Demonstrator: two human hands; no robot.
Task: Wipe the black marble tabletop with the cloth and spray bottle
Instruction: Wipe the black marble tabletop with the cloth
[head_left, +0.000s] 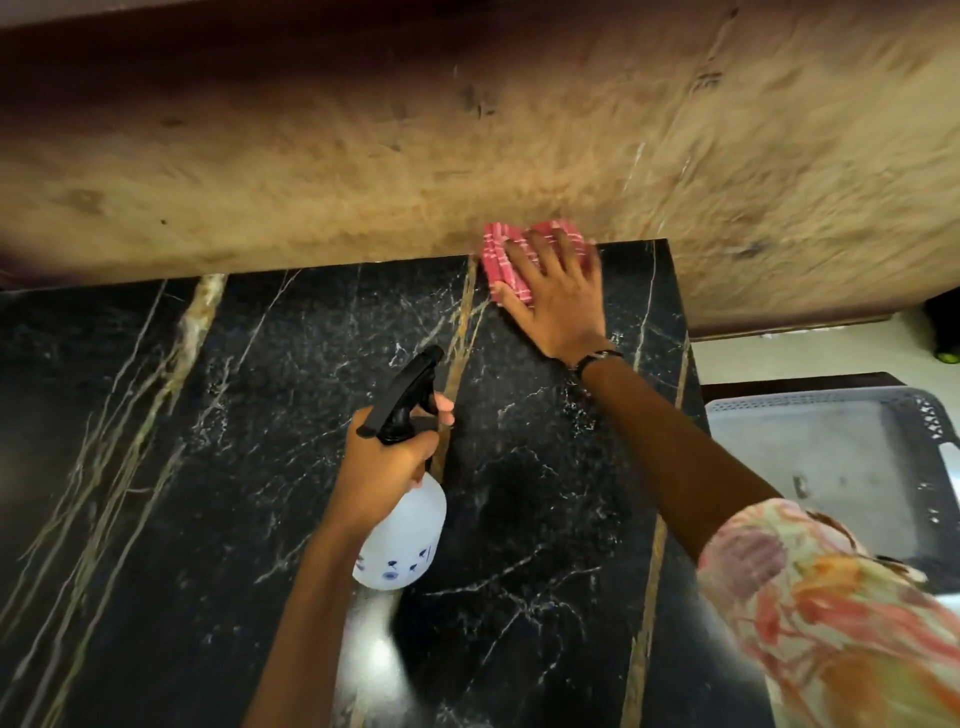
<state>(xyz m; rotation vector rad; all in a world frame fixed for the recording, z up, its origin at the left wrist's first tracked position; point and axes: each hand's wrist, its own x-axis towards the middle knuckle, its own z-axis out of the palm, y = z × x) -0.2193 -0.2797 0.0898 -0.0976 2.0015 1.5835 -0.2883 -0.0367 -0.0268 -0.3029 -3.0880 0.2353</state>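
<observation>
Right hand (558, 301) flat on cloth (498, 260) (left hand (387, 462) grips spray bottle (402, 535)).

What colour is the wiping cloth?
Pink-red with white checked lines, the cloth in the head view.

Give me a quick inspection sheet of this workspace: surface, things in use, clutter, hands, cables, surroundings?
Surface: black marble tabletop with white and gold veins, glossy.
Job's things: red checked cloth at the far edge; white plastic spray bottle with black trigger.
Clutter: nothing seen.
Grippers: right hand flat on the cloth; left hand grips the bottle's neck.
Cables: nothing seen.
Surroundings: tan wood-grain wall panel behind; grey perforated plastic tray at right.
</observation>
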